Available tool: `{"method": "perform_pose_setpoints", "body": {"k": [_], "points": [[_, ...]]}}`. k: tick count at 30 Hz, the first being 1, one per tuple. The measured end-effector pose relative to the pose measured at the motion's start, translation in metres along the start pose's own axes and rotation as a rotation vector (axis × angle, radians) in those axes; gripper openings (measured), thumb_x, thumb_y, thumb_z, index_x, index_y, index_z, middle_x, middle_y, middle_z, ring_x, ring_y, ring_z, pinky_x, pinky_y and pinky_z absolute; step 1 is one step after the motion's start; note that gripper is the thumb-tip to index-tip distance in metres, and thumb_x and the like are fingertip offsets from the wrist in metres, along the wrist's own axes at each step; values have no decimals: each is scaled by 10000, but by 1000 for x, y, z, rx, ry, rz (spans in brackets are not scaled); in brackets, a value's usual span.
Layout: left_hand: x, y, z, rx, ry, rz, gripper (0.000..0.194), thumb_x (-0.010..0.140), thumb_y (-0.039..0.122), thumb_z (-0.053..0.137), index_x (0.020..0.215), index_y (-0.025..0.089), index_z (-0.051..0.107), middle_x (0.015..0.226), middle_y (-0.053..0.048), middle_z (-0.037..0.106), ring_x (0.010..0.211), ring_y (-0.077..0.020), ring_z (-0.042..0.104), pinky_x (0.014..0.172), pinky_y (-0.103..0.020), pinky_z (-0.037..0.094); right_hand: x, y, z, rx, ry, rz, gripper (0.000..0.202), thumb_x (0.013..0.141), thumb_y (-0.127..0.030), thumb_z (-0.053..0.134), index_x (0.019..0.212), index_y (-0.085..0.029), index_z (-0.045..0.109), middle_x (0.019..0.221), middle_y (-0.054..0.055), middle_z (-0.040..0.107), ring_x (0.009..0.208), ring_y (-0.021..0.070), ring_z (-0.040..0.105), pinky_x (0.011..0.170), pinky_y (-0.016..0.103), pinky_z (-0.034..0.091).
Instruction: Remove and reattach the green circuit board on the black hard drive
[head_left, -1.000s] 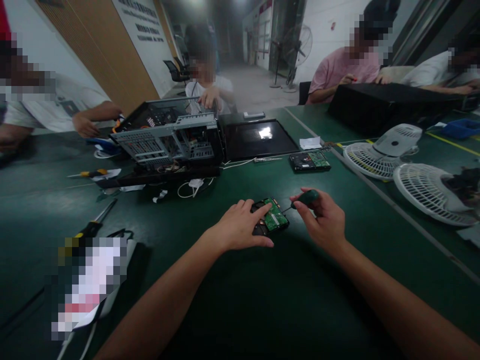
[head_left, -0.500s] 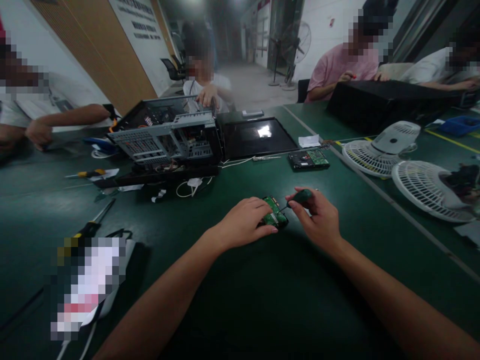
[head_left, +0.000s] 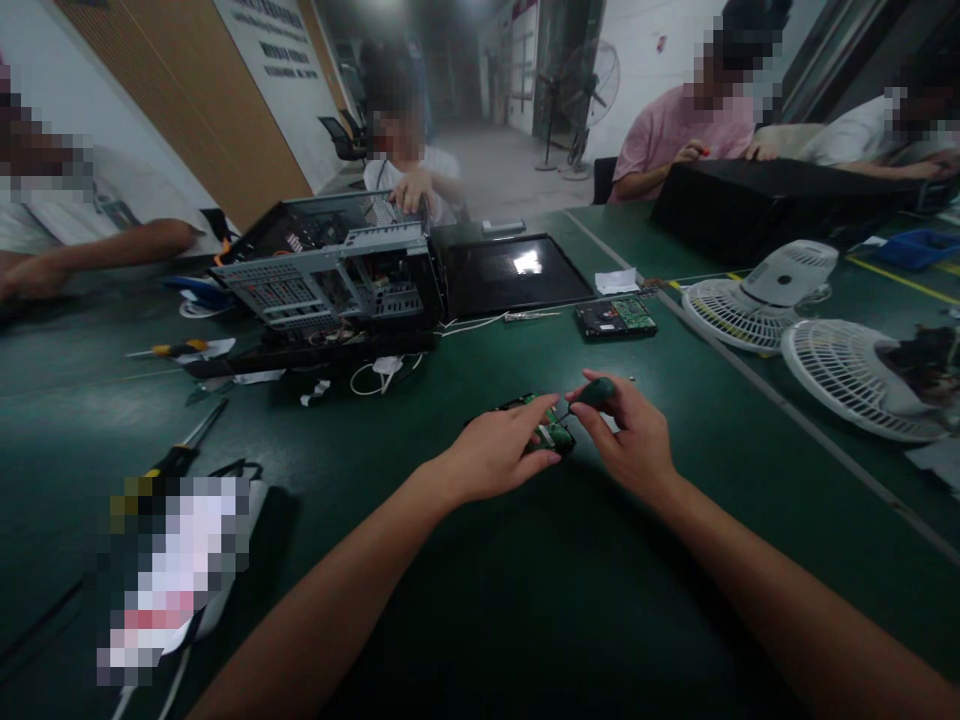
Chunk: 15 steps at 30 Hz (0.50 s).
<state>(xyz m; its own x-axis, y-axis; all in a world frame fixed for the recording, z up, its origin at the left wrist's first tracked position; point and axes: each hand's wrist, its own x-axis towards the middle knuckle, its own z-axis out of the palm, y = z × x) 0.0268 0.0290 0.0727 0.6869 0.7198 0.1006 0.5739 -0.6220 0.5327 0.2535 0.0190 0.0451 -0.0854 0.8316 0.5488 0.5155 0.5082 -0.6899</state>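
A hard drive [head_left: 559, 437] with a green circuit board lies on the table before me, partly covered by fingers. My left hand [head_left: 493, 452] is over it and grips it, thumb along the near edge and fingers across the board. In my right hand [head_left: 636, 438], closed around its dark green handle, is a screwdriver [head_left: 595, 392]. The shaft slants down to the left and its tip meets the board near my left fingertips; the exact contact spot is too small to make out.
An opened computer case [head_left: 337, 270] stands at the back left, a co-worker's hand [head_left: 414, 190] on it. Beyond my hands lie another hard drive [head_left: 616, 318] and a black panel [head_left: 517, 275]. White fan parts [head_left: 847, 380] are at right; a yellow-black screwdriver [head_left: 180, 455] lies left.
My left hand has shifted over the board, its fingers now reaching nearer the screwdriver tip. My right hand and the screwdriver have moved slightly left. The co-worker's arm at far left has drawn back leftward.
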Motion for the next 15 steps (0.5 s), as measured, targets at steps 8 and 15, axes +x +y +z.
{"method": "perform_pose_setpoints", "body": {"k": [8,15], "points": [[4,11,1,1,26,-68,917,985,571,564,1630,247,-2,1499,-187,540,1122,-298,717,936,-459,568,-2,-1,12,9,-68,22,556,954,-289,657,1478,-243,477,1201,95,723,978,219,746,929,438,600],[16,20,-2,81,75,-131,685,1043,561,426,1561,260,93,1381,-157,633,1088,-331,723,915,-516,569,-6,9,18,4,-62,-12,540,920,-313,688,1421,-268,492,1152,74,731,967,233,734,888,441,590]]}}
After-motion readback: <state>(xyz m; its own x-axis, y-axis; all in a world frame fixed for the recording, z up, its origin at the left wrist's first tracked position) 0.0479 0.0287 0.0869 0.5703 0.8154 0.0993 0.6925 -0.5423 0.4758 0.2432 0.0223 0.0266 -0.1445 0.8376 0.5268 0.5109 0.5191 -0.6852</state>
